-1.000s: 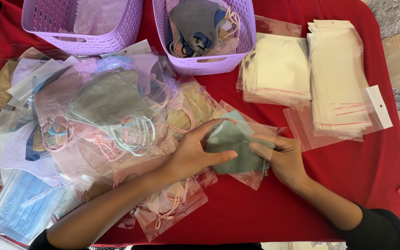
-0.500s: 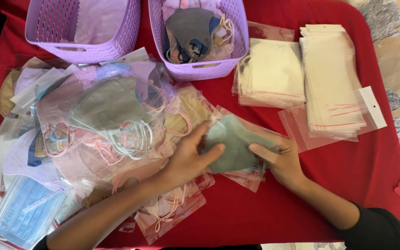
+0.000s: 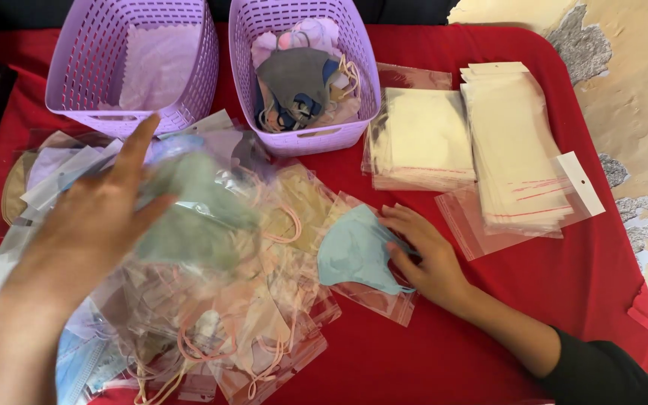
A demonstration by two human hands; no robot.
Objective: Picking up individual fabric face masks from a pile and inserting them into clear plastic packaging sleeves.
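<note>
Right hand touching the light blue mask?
Touching. In the head view, the right hand has fingers lying on the edge of the light blue mask, no gap showing.

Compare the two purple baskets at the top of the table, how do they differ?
The left basket holds only what looks like a pale, flat clear bag; the right basket is heaped with loose masks in grey, pink and blue. The left basket is cut off by the picture's top edge a little more than the right basket. Both are lilac, perforated plastic, and stand side by side on the red cloth.
</note>
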